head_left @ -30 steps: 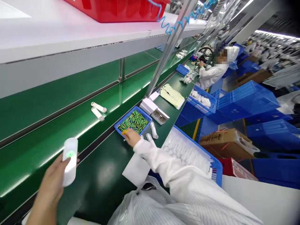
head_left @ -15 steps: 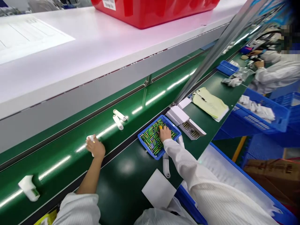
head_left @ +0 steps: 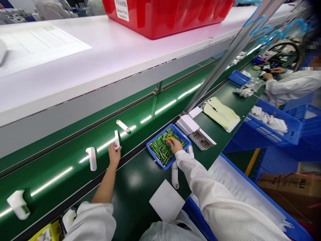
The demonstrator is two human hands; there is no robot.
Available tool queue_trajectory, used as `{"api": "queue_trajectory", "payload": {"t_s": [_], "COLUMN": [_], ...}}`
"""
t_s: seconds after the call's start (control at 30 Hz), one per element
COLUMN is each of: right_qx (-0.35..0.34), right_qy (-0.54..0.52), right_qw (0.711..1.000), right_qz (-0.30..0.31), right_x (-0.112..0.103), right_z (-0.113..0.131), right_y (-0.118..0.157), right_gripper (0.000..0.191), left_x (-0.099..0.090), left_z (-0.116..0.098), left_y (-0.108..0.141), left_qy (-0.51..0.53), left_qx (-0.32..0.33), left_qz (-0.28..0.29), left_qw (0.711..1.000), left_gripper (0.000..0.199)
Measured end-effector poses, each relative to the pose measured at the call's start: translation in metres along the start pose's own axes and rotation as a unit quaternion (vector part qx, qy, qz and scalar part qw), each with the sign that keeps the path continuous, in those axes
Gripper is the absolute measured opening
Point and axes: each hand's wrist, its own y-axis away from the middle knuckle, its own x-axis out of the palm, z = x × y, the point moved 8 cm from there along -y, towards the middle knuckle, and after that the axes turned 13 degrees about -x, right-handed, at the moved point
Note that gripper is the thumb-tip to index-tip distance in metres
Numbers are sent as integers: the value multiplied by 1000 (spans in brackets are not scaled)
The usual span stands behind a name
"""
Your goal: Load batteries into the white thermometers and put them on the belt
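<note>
— What moved?
— Your left hand let go of one white device on the belt and now pinches another white piece.
— And the right?
— Your right hand rests in the blue tray, fingers curled on batteries.

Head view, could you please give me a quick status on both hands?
Left hand gripping a white part on the green belt. Right hand in blue tray of batteries. Nothing blocking.
</note>
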Motion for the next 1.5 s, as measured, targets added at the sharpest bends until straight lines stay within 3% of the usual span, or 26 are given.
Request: {"api": "queue_trajectory", "payload": {"t_s": [0.17, 0.23, 0.33, 0.47, 0.53, 0.6, 0.7, 0.83, 1.1, 1.2, 1.27, 1.37, 1.43, 1.5], "right_qx": [-38, -51, -64, -60, -62, -76, -115, -171, -206, -269, -315, -348, -405, -490], "right_qy": [-247, -330, -423, -485, -499, -507, -493, -426, -421, -348, -291, -234, -176, -118], "right_qw": [968, 942, 898, 843, 815, 793, 791, 825, 835, 867, 874, 876, 876, 851], "right_qz": [0, 30, 101, 224, 287, 328, 343, 330, 289, 235, 230, 238, 191, 147], "right_x": [5, 14, 37, 84, 106, 118, 119, 110, 101, 93, 95, 105, 105, 101], "right_z": [46, 72, 115, 173, 200, 227, 259, 287, 310, 315, 320, 321, 325, 333], "right_y": [18, 37, 77, 145, 183, 216, 253, 280, 303, 311, 320, 331, 337, 347], "right_gripper": [23, 26, 35, 34, 36, 37, 34, 34, 34, 24, 25, 22, 18, 25], "left_x": [-64, -85, -110, -126, -130, -137, -155, -176, -204, -210, -212, -215, -218, -223], "left_z": [12, 13, 5, -23, -36, -47, -60, -69, -70, -67, -64, -61, -60, -57], "left_y": [69, 104, 155, 208, 226, 241, 262, 287, 314, 318, 322, 326, 327, 327], "left_qy": [139, 259, 485, 652, 691, 706, 712, 712, 714, 714, 714, 718, 721, 722], "left_qx": [-19, -54, -99, -116, -133, -144, -124, -96, -55, -44, -46, -46, -40, -30], "left_qz": [48, 82, 97, 118, 140, 154, 152, 136, 105, 96, 87, 71, 58, 38], "left_qw": [989, 961, 863, 740, 697, 676, 674, 682, 690, 692, 693, 691, 689, 690], "left_gripper": [51, 65, 60, 40, 37, 33, 30, 30, 32, 31, 29, 26, 26, 25]}}
